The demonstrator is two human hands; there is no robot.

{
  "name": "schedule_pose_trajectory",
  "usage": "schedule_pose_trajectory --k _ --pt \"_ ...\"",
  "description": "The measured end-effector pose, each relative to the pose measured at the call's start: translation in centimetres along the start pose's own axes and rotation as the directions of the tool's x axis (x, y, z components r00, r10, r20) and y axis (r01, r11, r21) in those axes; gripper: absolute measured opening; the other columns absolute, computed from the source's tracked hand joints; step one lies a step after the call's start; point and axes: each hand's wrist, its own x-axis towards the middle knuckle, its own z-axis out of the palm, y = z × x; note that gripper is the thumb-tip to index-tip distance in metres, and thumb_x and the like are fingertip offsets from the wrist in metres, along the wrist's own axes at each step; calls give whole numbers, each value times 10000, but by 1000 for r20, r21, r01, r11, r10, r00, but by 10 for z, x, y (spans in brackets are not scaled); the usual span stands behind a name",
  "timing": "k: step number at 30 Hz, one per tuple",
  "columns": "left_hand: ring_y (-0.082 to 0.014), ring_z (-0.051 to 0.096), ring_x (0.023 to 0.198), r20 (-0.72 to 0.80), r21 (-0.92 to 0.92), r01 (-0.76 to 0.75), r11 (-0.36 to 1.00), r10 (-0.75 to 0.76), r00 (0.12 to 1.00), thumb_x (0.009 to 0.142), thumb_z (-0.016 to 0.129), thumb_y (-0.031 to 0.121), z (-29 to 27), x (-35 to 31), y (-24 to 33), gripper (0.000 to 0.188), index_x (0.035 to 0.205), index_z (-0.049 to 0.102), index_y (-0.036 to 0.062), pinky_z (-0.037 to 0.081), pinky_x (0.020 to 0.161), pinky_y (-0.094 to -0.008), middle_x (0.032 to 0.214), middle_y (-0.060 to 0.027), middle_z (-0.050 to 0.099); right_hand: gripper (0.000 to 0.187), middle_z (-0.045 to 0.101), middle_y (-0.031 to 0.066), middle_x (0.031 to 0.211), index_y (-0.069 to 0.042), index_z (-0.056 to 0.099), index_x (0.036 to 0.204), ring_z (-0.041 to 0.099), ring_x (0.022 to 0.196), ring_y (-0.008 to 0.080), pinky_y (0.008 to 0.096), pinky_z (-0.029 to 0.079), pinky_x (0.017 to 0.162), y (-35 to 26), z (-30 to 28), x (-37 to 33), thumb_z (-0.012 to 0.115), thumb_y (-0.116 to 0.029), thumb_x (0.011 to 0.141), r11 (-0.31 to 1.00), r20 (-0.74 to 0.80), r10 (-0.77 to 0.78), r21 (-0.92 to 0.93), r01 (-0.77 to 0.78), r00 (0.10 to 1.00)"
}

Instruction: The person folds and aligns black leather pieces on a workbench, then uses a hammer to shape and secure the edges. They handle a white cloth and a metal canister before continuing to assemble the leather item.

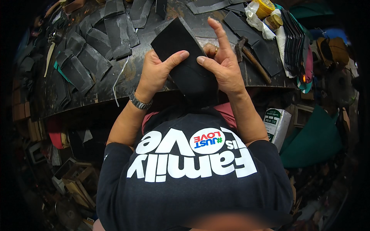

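Between my hands, over the near edge of the table, is a flat black leather-like piece (185, 71), tilted, with a greyish layer showing along its upper edges. My left hand (162, 67) grips its left side, thumb pressed on top and the other fingers hidden beneath. On the other side my right hand (223, 63) pinches the piece, its thumb on the face and a ringed finger bent behind. One finger of that hand sticks up, away from the piece. Just beyond the right hand lies a hammer (252, 59) with a wooden handle.
Several grey-black folded pieces (98, 42) cover the left of the dark table (133, 82). A white strip (120, 82) hangs over its edge. A stack of black panels (293, 44) and a yellow roll (264, 8) sit at right. Below stands a metal can (276, 125).
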Motion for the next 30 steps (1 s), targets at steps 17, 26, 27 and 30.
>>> schedule_pose_trajectory --k 17,26,27,30 --pt "-66 657 834 -47 -88 -118 989 114 992 916 771 85 -19 17 7 122 966 669 41 538 761 -203 926 -26 715 888 471 -49 818 -118 239 1623 414 724 27 177 359 673 -7 0 2 683 21 868 994 43 67 -92 -62 997" --pt "-63 657 801 -5 -23 -110 994 110 994 916 772 88 -18 14 9 114 939 671 41 545 733 -200 918 -32 721 833 637 74 1043 -119 211 1629 596 907 72 219 506 793 -15 10 12 631 30 926 998 71 19 -66 -14 997" --pt "-61 656 795 8 -14 -111 994 111 994 917 771 88 -19 13 9 115 942 669 40 547 728 -199 914 -31 720 830 661 102 1070 -126 204 1633 629 948 85 230 528 816 -16 10 13 621 28 932 996 72 29 -83 -23 997" --pt "-54 654 780 -8 -9 -117 993 117 993 917 769 87 -17 12 9 119 953 666 39 548 708 -195 903 -24 717 834 666 85 1005 -128 208 1629 632 891 75 230 539 787 -15 9 16 623 40 926 994 58 90 -64 -86 994"
